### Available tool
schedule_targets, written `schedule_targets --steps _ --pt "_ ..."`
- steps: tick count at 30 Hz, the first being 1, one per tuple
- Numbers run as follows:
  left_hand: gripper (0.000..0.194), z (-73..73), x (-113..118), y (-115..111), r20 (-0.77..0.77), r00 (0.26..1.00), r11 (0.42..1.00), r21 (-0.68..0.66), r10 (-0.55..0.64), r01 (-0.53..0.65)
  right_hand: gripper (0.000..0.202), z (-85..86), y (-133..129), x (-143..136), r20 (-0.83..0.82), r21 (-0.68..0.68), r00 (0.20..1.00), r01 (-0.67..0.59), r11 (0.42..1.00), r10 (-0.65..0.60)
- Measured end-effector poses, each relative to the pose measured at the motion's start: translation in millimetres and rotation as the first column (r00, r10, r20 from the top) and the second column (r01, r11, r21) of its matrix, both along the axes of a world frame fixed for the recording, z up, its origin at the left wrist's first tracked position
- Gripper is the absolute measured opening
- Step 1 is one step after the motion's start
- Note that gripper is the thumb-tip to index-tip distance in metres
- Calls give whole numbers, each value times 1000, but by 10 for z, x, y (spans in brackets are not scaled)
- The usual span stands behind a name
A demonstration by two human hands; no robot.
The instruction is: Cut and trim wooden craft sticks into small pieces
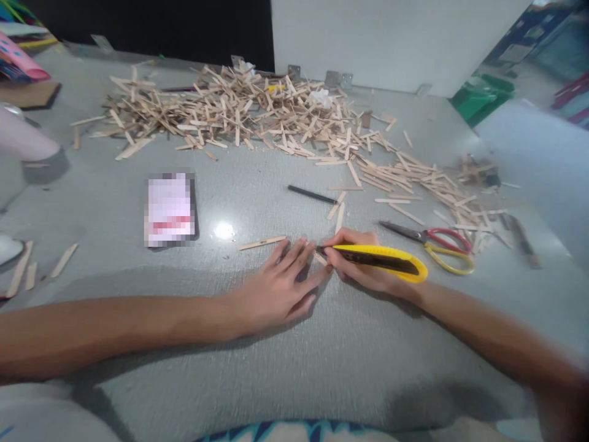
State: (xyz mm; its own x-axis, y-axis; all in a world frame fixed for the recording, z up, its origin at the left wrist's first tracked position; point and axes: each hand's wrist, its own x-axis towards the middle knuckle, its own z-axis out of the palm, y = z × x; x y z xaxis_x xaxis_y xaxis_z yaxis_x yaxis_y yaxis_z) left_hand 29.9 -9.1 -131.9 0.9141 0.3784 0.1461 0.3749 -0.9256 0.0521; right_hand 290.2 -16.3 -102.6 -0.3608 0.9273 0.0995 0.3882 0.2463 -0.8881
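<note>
My right hand (pixel 361 261) grips a yellow utility knife (pixel 386 259), its blade end pointing left toward my left fingertips. My left hand (pixel 283 282) lies on the grey table with its fingers spread, their tips pressing on a small wooden piece (pixel 321 258) beside the blade. Just beyond my left fingers rests a wooden stick (pixel 262 243) with a dark mark. A dark thin rod (pixel 313 194) and short stick pieces (pixel 339 216) lie farther forward. How much of the pressed piece is under my fingers is hidden.
A long heap of wooden sticks (pixel 221 110) spans the back of the table (pixel 257 374). Scissors (pixel 426 238) with red and yellow handles lie to the right. A blurred pink-white packet (pixel 169 210) is at left. A green bin (pixel 481 98) stands beyond the right back.
</note>
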Motion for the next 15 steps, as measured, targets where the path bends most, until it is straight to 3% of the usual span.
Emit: schedule_targets --steps 7,15 --pt "60 -28 -8 2 9 1000 1000 -16 -2 3 18 26 1 2 32 31 999 -4 1000 3" --pt "71 -34 -16 0 -25 999 992 -124 25 -28 17 -117 29 -29 18 220 1000 -28 975 24"
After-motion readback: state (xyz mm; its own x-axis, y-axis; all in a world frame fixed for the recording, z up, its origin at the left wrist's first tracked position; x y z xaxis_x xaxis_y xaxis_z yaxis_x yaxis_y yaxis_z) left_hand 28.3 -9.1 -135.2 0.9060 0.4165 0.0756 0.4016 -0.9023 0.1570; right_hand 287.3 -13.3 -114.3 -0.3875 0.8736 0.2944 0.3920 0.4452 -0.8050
